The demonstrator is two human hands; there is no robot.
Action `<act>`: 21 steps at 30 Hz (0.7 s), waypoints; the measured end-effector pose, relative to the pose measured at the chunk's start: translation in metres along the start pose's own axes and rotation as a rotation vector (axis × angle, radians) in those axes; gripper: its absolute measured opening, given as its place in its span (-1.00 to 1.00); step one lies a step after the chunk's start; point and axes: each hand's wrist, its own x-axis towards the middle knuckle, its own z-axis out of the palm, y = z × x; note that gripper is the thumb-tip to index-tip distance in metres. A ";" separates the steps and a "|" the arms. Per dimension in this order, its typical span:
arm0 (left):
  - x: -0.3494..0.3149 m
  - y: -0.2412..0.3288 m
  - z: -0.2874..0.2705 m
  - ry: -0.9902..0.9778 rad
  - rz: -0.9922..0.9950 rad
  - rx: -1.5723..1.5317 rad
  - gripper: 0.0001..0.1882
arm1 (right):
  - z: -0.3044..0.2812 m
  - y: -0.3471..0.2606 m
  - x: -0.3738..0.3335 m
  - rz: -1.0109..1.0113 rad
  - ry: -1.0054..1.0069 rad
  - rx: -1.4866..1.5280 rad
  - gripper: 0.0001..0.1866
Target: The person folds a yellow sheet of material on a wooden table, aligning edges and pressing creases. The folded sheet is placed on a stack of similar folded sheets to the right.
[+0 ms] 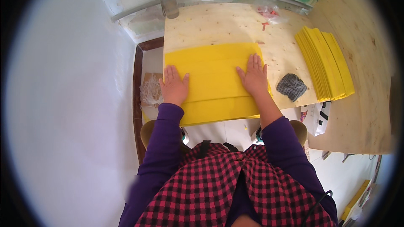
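My purple knit sleeves run up from a red-and-black checked top to both hands, which lie flat and open, palms down, fingers spread a little, gripping nothing. My left hand (174, 87) presses the left edge of the yellow sheet (214, 80), partly hanging past the worktop's left edge; my right hand (253, 75) rests on the sheet's right side. The sheet is broad, smooth and matte, with straight creases running across it in parallel bands, and its near edge overhangs the near edge of the plywood worktop (210, 25). The wood is pale, with fine grain and small dark specks. Just right of my right hand lies a dark grey scrubbing pad (291, 86), diamond-shaped, with a coarse mesh texture, near the worktop's near edge. Further right, a stack of yellow sheets (324, 63) sits fanned in thin layers at the right edge. At the far right corner lies crinkled clear plastic (269, 13) with red marks.
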 end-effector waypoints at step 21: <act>-0.011 0.055 0.000 -0.023 0.195 0.049 -0.17 | -0.012 0.013 0.003 0.100 -0.067 -0.031 -0.09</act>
